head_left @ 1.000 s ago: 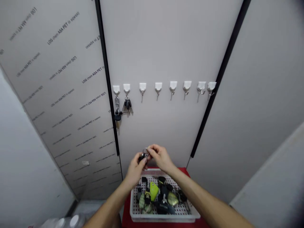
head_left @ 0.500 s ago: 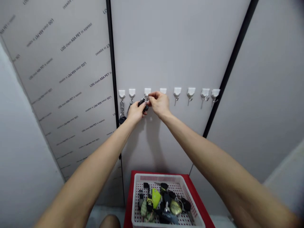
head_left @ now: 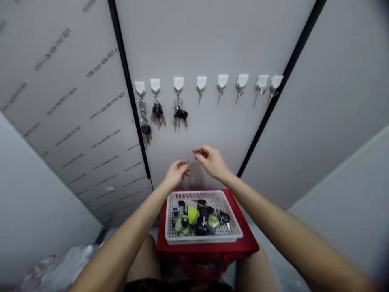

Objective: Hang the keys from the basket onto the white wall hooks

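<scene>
Below both hands, the white basket [head_left: 203, 239] stands on the red desk [head_left: 248, 240] and carries the loose keys [head_left: 225, 217] and a yellow-green tag [head_left: 192, 214]. Up and to the left of the hands, three key bunches [head_left: 182, 114] hang from the leftmost white hooks [head_left: 178, 84]; five more hooks continue the row to the right, above the right hand [head_left: 211, 160].

For reliable hanging, grip a bunch by its ring, let the keys drop beneath, pass the ring fully over the hook tip, and release only once it seats in the curve. Separate tangled rings over the basket.

Left hand [head_left: 178, 172]: released, fingers half bent, no object visible. Right hand: released, thumb and forefinger near each other, nothing visible between them. Both are clear of basket and bunches; blur obscures fingertip detail.
</scene>
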`<state>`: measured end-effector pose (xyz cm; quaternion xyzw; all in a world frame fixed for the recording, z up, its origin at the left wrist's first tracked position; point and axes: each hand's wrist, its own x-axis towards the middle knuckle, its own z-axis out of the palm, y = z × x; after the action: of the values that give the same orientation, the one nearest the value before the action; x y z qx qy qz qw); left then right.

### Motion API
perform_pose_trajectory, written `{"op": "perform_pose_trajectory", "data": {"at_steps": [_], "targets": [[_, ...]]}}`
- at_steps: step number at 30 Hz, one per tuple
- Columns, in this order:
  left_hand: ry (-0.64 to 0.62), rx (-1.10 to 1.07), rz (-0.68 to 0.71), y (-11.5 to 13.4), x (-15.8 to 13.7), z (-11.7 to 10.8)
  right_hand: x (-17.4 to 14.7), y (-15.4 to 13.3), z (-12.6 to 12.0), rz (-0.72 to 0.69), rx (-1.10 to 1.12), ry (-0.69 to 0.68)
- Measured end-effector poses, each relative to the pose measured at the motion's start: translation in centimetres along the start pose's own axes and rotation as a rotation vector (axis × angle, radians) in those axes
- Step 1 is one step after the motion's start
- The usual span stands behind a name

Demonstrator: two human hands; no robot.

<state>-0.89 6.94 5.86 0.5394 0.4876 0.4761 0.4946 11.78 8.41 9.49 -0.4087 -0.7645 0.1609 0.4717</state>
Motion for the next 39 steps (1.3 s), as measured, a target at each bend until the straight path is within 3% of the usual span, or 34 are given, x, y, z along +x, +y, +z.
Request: {"op": "perform_pose_trajectory", "data": {"at_steps": [2,5,11,16,23,29,33,36,39], "targets": [[-0.082,0.146,-0.024,-3.8,-1.2,1.1,-4.3,2.5,0.4,0.102,-0.019,-0.222],[-0.192,0.444,0.079,-8.0,-2.9,2.6,-9.4,5.4,0.6,0.230,-0.107,-0.465],[-0.184,0.857,0.280,-9.8,-4.4,3.7,-13.3,7.5,1.1,0.167,-0.358,-0.509],[-0.200,0.902,0.302,-10.0,-4.6,3.7,-13.4,7.9,2.1,0.180,-0.345,-0.464],[-0.189,0.802,0.248,-10.2,-4.6,3.6,-13.3,8.1,2.7,0.193,-0.322,-0.452],[-0.142,0.668,0.320,-10.5,-4.8,3.4,-13.2,7.3,2.1,0.225,-0.023,-0.185],[-0.178,0.572,0.416,-10.0,-5.1,3.4,-12.5,5.6,2.1,0.238,0.214,-0.123],[-0.273,0.476,0.319,-9.6,-5.1,3.4,-11.6,4.7,2.3,0.281,0.339,-0.078],[-0.273,0.407,0.192,-9.6,-4.9,3.4,-10.8,4.4,2.4,0.355,0.404,-0.046]]}}
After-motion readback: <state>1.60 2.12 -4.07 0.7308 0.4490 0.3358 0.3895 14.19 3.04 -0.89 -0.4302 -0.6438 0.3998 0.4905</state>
